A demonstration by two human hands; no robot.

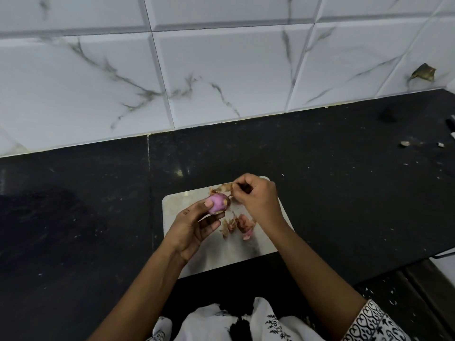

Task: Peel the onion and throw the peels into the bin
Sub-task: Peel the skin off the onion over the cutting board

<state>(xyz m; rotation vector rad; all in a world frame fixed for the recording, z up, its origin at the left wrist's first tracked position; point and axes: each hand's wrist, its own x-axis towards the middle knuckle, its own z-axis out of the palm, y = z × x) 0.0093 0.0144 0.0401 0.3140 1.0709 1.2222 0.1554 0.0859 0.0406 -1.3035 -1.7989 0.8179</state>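
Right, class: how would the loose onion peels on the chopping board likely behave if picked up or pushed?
The onion peels look thin and curled, so probably floppy and very light. They lie as separate scraps, so one pinch would likely miss some. On the smooth chopping board they should slide, not roll.

The left hand [194, 225] covers the onion's [218, 204] underside; the right hand [256, 200] hides the end of the peel [225, 187] it pinches. At the counter's [320, 168] right edge a dark object [450, 125] is cut off; nearby bits [405, 143] are too small to tell.
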